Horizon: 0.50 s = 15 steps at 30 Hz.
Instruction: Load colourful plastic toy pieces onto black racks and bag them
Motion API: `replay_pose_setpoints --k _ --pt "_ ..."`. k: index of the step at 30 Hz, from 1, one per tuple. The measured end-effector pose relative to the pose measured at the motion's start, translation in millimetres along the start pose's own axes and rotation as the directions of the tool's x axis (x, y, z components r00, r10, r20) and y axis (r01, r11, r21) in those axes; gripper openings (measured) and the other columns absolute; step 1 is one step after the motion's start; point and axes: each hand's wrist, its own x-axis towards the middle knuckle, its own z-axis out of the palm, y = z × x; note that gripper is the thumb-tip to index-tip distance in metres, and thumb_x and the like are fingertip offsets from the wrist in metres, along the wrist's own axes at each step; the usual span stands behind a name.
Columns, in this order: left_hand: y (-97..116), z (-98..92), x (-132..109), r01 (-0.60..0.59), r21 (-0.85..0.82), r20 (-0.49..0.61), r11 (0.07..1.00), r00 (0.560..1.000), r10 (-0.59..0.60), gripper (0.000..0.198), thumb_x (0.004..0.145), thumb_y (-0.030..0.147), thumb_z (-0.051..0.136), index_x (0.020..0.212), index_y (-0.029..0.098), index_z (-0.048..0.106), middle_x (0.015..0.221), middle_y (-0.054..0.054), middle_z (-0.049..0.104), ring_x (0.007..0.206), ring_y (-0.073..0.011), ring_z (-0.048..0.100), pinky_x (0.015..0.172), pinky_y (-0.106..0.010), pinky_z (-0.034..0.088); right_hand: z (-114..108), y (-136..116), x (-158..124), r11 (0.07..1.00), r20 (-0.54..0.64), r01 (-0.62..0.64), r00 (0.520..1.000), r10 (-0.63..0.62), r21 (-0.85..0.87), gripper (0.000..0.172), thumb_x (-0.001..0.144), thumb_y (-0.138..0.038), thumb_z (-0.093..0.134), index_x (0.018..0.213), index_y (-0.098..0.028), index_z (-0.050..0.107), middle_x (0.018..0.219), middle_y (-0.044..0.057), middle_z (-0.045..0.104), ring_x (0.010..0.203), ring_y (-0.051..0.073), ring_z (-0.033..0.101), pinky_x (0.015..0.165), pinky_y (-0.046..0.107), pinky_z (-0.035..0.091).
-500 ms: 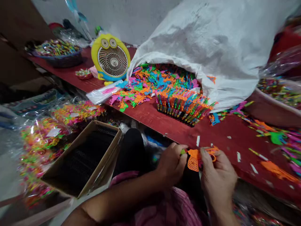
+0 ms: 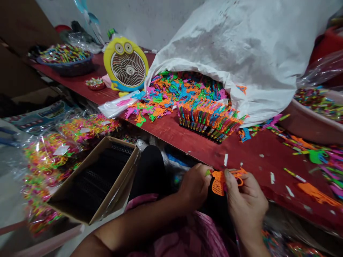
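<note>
Evidently the step in hand is a close bit of fitting or adjusting, to judge by how the two hands meet over the lap, just off the worktop's (image 2: 166, 130) front edge. An orange toy pistol (image 2: 218, 184) is there between them, its latticed grip hanging down. The right hand (image 2: 246, 194) has its thumb pressed against bent fingers, pinching the pistol; the left hand (image 2: 195, 184) is curled nearly closed, with a small green piece (image 2: 208, 172) poking out at its fingertips. Whether that piece is joined to the pistol I can't tell from where I stand.

Beyond them, a black rack (image 2: 199, 134) of upright toy pistols stands before the white sack's (image 2: 238, 57) mouth, towards the worktop's back edge. I'd say the next move calls for a steady right pinch and a straight, gentle push from the left.
</note>
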Motion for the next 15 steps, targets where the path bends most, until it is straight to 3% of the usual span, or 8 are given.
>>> replay_pose_setpoints --k 5,10,15 --pt "3.6 -0.7 -0.3 -0.012 0.079 0.025 0.997 1.0 0.01 0.027 0.095 0.025 0.035 0.096 0.016 0.061 0.09 -0.007 0.063 0.085 -0.0194 0.056 0.076 -0.031 0.044 -0.3 -0.3 -4.0 0.996 -0.049 0.034 0.998 -0.038 -0.085 0.026 0.086 -0.044 0.064 0.085 -0.018 0.065 0.073 0.001 0.062 0.063 0.012 0.055 0.058 0.024 0.045" --pt "1.3 3.5 -2.4 -0.002 0.245 0.043 0.969 0.999 -0.008 0.026 0.094 0.022 0.036 0.103 0.015 0.06 0.093 -0.009 0.062 0.085 -0.0211 0.057 0.074 -0.033 0.044 -0.9 -1.6 -8.2 0.954 -0.097 0.137 0.981 -0.168 -0.267 0.026 0.088 -0.044 0.061 0.085 -0.018 0.066 0.073 0.001 0.064 0.063 0.013 0.055 0.06 0.024 0.042" --pt "-6.9 9.5 -3.9 -0.013 0.374 0.051 0.927 0.999 -0.007 0.023 0.094 0.02 0.039 0.105 0.016 0.059 0.092 -0.009 0.061 0.085 -0.0221 0.056 0.074 -0.033 0.044 5.6 1.9 -7.5 0.924 -0.105 0.217 0.959 -0.261 -0.315 0.025 0.089 -0.042 0.059 0.086 -0.018 0.065 0.075 0.002 0.064 0.064 0.013 0.056 0.062 0.024 0.042"
